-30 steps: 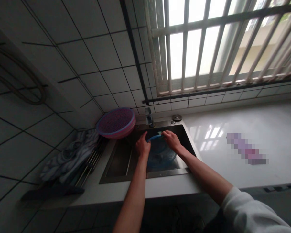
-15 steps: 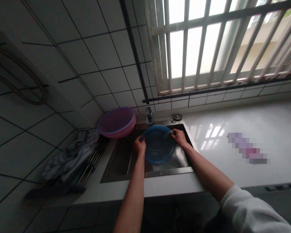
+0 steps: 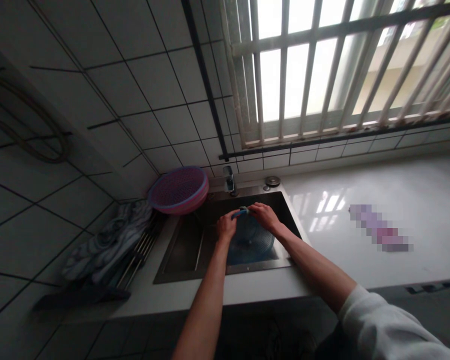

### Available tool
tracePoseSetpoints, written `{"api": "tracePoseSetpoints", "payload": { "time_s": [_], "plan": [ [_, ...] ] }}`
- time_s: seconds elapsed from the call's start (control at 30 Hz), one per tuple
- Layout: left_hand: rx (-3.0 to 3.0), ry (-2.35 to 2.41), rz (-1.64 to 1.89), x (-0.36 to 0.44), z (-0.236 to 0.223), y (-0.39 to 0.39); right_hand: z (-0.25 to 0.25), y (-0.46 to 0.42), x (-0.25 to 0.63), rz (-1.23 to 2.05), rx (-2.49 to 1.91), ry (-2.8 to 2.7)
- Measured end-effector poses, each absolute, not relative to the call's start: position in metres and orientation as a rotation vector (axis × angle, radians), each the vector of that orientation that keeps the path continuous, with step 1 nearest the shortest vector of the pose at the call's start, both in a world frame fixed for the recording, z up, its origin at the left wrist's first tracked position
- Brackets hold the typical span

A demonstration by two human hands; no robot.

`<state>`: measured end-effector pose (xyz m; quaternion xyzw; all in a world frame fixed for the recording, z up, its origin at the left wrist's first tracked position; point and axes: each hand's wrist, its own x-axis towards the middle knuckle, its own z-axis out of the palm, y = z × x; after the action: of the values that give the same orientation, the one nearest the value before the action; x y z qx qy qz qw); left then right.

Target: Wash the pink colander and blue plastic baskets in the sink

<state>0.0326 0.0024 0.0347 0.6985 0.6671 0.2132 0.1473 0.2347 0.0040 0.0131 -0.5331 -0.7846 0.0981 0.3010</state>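
Note:
A blue plastic basin stands tipped steeply inside the sink, its rim raised toward the faucet. My left hand is closed on the raised rim at the left. Just to its right, my right hand is closed at the same rim, pressing a small pale green pad or cloth against it. The pad is mostly hidden by the fingers, so its exact kind is unclear.
Behind the sink stands a chrome faucet, with a drain cover to its right. A pink basket with a blue rim sits at the back left. Striped cloths lie over a metal rack. A blurred-out item lies on the white counter.
The basin has gone from lying face up to standing tipped. Both hands have come closer together on its rim, my right hand moving left with the green pad.

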Motion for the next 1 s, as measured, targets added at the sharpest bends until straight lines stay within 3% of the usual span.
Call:
{"api": "tracePoseSetpoints", "payload": {
  "time_s": [0.17,0.27,0.63,0.77,1.0],
  "plan": [
    [1.623,2.161,0.905,0.014,0.037,0.011,0.004,0.011,0.264,0.331,-1.613,-1.769],
    [1.515,2.222,0.872,0.005,0.033,0.014,-0.004,0.013,0.275,0.362,-1.732,-1.709],
    [2.219,1.783,0.871,0.028,0.024,0.008,0.011,0.003,0.241,0.297,-1.463,-2.037],
    [1.961,1.914,0.772,0.027,0.024,0.008,0.005,0.008,0.244,0.306,-1.388,-1.968],
    [1.521,2.113,1.145,0.003,0.022,0.019,-0.017,0.023,0.278,0.468,-1.595,-1.580]
  ]
}}
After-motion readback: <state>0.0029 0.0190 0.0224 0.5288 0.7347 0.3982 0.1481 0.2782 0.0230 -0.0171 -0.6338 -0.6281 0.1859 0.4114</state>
